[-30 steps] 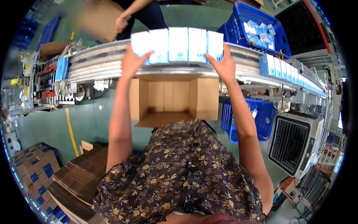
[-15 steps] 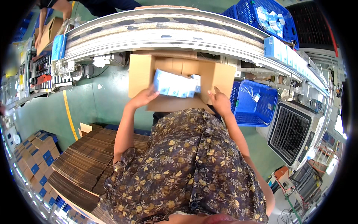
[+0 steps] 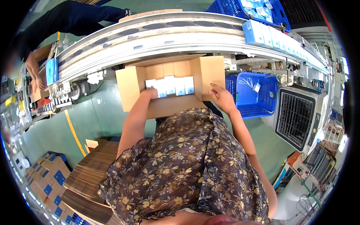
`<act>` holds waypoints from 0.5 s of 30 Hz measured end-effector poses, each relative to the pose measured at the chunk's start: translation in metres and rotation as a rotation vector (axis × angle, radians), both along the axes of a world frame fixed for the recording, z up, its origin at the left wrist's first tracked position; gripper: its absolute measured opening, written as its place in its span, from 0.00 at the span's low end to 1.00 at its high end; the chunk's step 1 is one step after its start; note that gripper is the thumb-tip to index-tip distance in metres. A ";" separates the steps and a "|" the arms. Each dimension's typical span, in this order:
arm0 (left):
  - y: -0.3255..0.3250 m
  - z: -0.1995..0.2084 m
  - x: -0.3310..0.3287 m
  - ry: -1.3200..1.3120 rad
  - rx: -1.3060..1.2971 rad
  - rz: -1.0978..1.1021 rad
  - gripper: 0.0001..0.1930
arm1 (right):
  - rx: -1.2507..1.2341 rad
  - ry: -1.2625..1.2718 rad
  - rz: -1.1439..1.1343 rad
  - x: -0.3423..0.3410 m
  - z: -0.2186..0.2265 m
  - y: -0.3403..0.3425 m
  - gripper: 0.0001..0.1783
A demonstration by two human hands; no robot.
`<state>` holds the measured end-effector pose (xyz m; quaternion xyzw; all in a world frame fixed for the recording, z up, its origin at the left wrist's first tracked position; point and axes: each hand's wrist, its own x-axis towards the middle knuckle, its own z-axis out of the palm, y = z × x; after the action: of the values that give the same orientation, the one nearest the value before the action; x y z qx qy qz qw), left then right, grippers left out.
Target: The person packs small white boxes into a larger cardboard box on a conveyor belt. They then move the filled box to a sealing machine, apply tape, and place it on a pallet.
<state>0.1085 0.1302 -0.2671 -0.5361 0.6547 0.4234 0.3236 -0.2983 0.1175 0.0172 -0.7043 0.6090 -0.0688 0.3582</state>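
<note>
An open brown cardboard carton (image 3: 157, 108) stands in front of me, its flaps spread outward. Inside lies a row of small white-and-blue boxes (image 3: 180, 89), packed side by side with slightly uneven tops. At the row's left end, my left hand (image 3: 151, 92) reaches into the carton with its fingers curled against the end box; the fingertips are partly hidden. My right hand (image 3: 222, 97) is by the carton's right flap (image 3: 212, 75), fingers apart and index stretched toward the flap's lower part. It holds nothing.
Beyond the carton runs a metal conveyor (image 3: 150, 39), with a line of light-blue boxes (image 3: 253, 33) at its right. A blue basket (image 3: 255, 107) and a grilled machine (image 3: 296, 116) stand right. Flattened cartons (image 3: 90, 168) are stacked left. A co-worker's hand (image 3: 36, 84) is far left.
The small boxes have gone from a tilted row to a straighter one, lower in the carton. My left hand has followed at their left end. The co-worker has come further into view.
</note>
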 end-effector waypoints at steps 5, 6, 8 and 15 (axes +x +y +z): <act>-0.003 0.042 -0.040 -0.050 0.165 -0.051 0.21 | 0.006 0.069 -0.141 -0.035 -0.001 0.025 0.22; -0.006 0.046 -0.045 -0.048 0.188 -0.076 0.20 | 0.017 0.073 -0.157 -0.043 0.001 0.027 0.21; -0.019 0.054 -0.060 -0.036 0.195 -0.116 0.19 | 0.029 0.092 -0.207 -0.053 0.000 0.033 0.21; -0.086 0.033 -0.113 0.096 -0.090 0.203 0.31 | 0.099 0.131 -0.111 -0.044 -0.008 0.036 0.21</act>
<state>-0.0041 0.0447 -0.2340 -0.5926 0.6301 0.4496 0.2229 -0.3418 0.1532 0.0096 -0.6537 0.6720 -0.0121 0.3477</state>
